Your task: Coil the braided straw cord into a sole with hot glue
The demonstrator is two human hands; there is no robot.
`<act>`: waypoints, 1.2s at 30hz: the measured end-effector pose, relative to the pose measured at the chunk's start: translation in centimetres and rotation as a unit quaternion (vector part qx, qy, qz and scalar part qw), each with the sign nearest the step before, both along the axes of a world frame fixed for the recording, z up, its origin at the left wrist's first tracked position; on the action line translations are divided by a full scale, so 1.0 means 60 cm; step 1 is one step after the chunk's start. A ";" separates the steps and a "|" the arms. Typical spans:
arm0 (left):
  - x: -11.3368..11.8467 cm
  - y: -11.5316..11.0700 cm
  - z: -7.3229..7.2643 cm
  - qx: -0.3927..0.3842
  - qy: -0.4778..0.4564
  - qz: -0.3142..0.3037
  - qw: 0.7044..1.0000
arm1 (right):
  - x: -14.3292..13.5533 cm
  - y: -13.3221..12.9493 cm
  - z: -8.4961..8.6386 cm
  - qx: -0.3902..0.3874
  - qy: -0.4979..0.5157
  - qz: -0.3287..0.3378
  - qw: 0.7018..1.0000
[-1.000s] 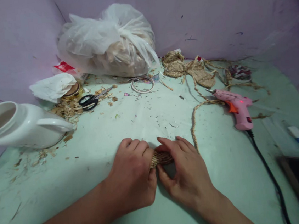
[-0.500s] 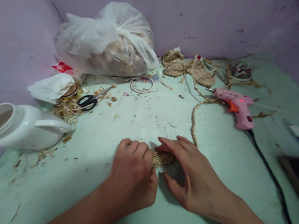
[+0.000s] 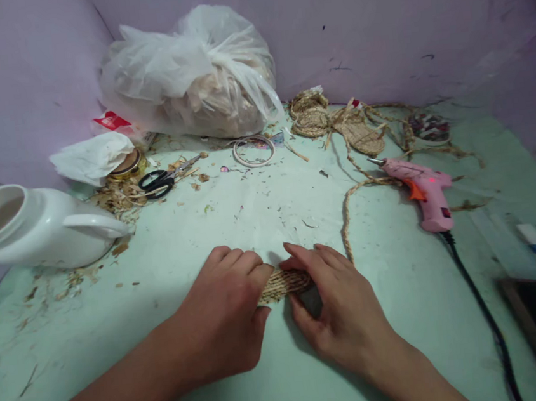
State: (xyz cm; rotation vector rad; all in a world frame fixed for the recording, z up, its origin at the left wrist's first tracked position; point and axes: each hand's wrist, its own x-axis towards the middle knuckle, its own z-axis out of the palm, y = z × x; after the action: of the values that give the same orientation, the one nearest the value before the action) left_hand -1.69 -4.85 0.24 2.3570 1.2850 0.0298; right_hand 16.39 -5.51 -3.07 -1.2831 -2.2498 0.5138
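Observation:
Between my hands lies a flat coil of braided straw rope [image 3: 284, 283], its rows side by side. My left hand [image 3: 229, 310] is closed around the coil's left end, the fingers curled over the top and the thumb below. My right hand [image 3: 335, 295] curves about the right end, fingertips above and thumb at the lower edge, which hides that end. From behind my right hand a braided straw rope [image 3: 346, 224] runs up the table toward the glue gun. The pink glue gun [image 3: 422, 187], its red light lit, lies on its side to the right.
At the left a white jug [image 3: 60, 228] lies near black-handled scissors [image 3: 158, 183] and straw scraps. A tied plastic bag [image 3: 188, 75] stands against the wall, with a tape ring [image 3: 254, 151] before it. Woven straw pieces [image 3: 359, 133] lie at the back. A black cord [image 3: 485, 311] crosses the right side.
My left hand has slid a little to the left, uncovering more of the coil. My right thumb has moved up to the coil's lower edge, closing the gap.

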 end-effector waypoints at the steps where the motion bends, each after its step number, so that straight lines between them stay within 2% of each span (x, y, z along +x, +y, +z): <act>1: 0.001 -0.001 -0.003 0.009 0.001 -0.003 1.000 | 0.000 0.000 0.000 0.002 0.003 -0.002 1.000; 11: 0.004 -0.005 -0.026 0.084 -0.055 -0.004 0.995 | 0.002 0.000 -0.004 -0.004 0.008 0.001 1.000; 17: 0.006 -0.006 -0.030 0.109 -0.064 0.006 0.992 | 0.006 -0.005 0.006 -0.003 0.006 0.019 1.000; 21: 0.007 -0.006 -0.030 0.099 -0.067 0.011 0.993 | 0.009 -0.006 0.008 -0.014 -0.002 0.037 0.999; 26: 0.006 0.000 -0.022 0.058 -0.092 0.039 0.993 | 0.009 0.002 0.000 -0.019 0.026 0.020 0.999; 32: -0.010 0.007 0.001 -0.044 -0.199 0.037 0.978 | 0.021 0.012 0.005 -0.116 0.109 -0.022 0.987; 36: -0.011 0.009 -0.003 -0.033 -0.171 0.090 0.981 | 0.022 0.019 0.009 -0.135 0.126 -0.041 0.982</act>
State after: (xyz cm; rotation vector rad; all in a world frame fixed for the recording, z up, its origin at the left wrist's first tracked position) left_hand -2.35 -4.31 0.05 2.0600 1.2971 0.4224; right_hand 17.71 -4.36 -2.53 -1.3488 -1.9579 0.9211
